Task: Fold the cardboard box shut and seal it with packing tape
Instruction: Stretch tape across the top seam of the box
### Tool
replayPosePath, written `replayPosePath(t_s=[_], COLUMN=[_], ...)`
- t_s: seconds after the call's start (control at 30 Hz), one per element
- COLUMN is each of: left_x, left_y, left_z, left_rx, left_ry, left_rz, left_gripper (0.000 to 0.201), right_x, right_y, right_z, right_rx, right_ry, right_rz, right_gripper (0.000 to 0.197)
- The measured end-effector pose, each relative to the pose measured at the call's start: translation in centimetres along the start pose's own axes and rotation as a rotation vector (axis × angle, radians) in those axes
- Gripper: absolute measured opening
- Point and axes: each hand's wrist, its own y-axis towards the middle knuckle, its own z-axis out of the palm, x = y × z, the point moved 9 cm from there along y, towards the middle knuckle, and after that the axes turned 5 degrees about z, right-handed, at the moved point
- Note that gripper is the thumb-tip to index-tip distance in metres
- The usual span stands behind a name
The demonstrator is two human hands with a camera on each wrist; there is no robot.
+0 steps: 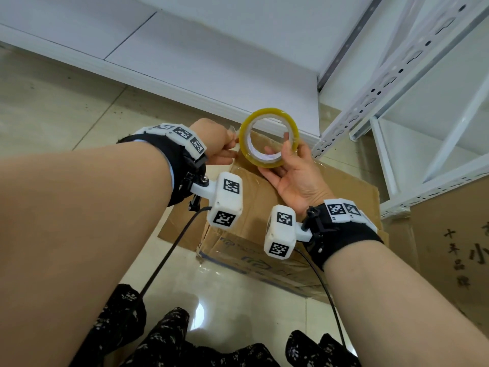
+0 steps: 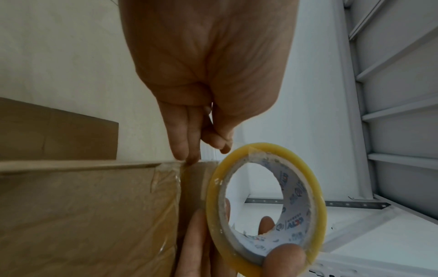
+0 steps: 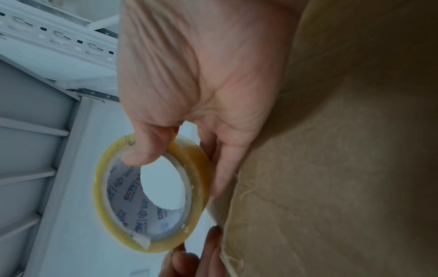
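Tape roll [image 1: 269,137] yellowish clear, core [image 3: 132,196] white with red and blue print. Box [image 1: 304,207] brown, blue print on side. Shelving [image 1: 397,75] white. Floor [image 1: 53,102] beige glossy tile. Wrist units [image 1: 226,200] white with black-white square markers, straps black. Clothing [image 1: 164,340] black with white speckle.

A white metal shelving rack [image 1: 412,83] with slotted uprights stands on the right, running toward the far side. A white wall panel [image 1: 211,49] with a raised lower edge crosses the far side of the scene. The floor [image 1: 53,102] is glossy beige tile, speckled with dark bits on the left. A large sheet of cardboard [image 1: 449,247] with handwritten characters leans at the near right, beside the rack.
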Motion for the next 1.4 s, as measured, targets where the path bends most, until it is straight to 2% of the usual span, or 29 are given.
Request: replayPosePath(t_s=[0.07, 0.13, 0.23, 0.33, 0.4, 0.53, 0.63, 0.8, 0.9, 1.0, 1.13, 1.17, 1.23, 1.3, 1.4], left_x=[-0.1, 0.3, 1.1, 1.1, 1.1, 1.1, 1.1, 1.5, 1.4, 1.0, 1.2, 1.6, 2.5, 3.2, 3.5], left_y=[0.1, 0.3, 0.5, 0.7, 0.7, 0.6, 0.6, 1.0, 1.0, 1.5, 2.5, 2.7, 2.9, 3.1, 3.4], left_z=[0.1, 0.2, 0.2, -0.4, -0.4, 0.2, 0.3, 0.5, 0.3, -0.8, -2.5, -2.8, -3.5, -4.3, -5.1], left_rx=[0.017, 0.042, 0.071, 0.044, 0.056, 0.104, 0.113, 0.115, 0.085, -0.005, -0.096, -0.107, -0.130, -0.142, -0.150], left_ry=[-0.019, -0.044, -0.071, -0.061, -0.055, -0.049, -0.047, -0.075, -0.046, -0.020, -0.053, -0.060, -0.079, -0.102, -0.124], left_rz=[0.010, -0.001, -0.011, 0.012, 0.028, 0.039, 0.041, 0.026, 0.029, 0.024, 0.031, 0.021, -0.006, -0.027, -0.040], left_gripper=[0.026, 0.027, 0.029, 0.023, 0.027, 0.034, 0.035, 0.037, 0.033, 0.022, 0.028, 0.029, 0.031, 0.034, 0.035], right_x=[-0.1, -0.6, -1.5, -1.5, -1.3, -1.1, -1.5, -1.7, -1.6, -1.4, -1.2, -1.1, -0.9, -0.7, -0.8], right_y=[0.1, 0.1, 0.1, 0.1, 0.1, 0.2, 0.3, 0.4, 0.4, 0.3, 0.3, 0.2, 0.2, 0.3, 0.7], right_z=[0.3, 0.5, 0.3, 0.3, 0.3, -0.1, -0.5, -0.5, -0.3, 0.1, 0.6, 0.8, 1.2, 1.1, 0.7], right_rx=[0.004, 0.004, -0.024, -0.028, -0.036, -0.066, -0.089, -0.093, -0.066, -0.015, 0.046, 0.076, 0.131, 0.122, 0.085], right_ry=[0.013, 0.023, 0.032, 0.012, -0.009, -0.037, -0.029, -0.028, -0.031, -0.006, -0.010, -0.008, -0.024, -0.080, -0.091], right_rz=[0.007, 0.014, 0.011, 0.003, 0.001, 0.001, 0.027, 0.038, 0.024, 0.010, -0.003, -0.009, -0.043, -0.081, -0.089], right_gripper=[0.052, 0.058, 0.047, 0.038, 0.034, 0.037, 0.031, 0.040, 0.035, 0.032, 0.018, 0.021, 0.040, 0.057, 0.067])
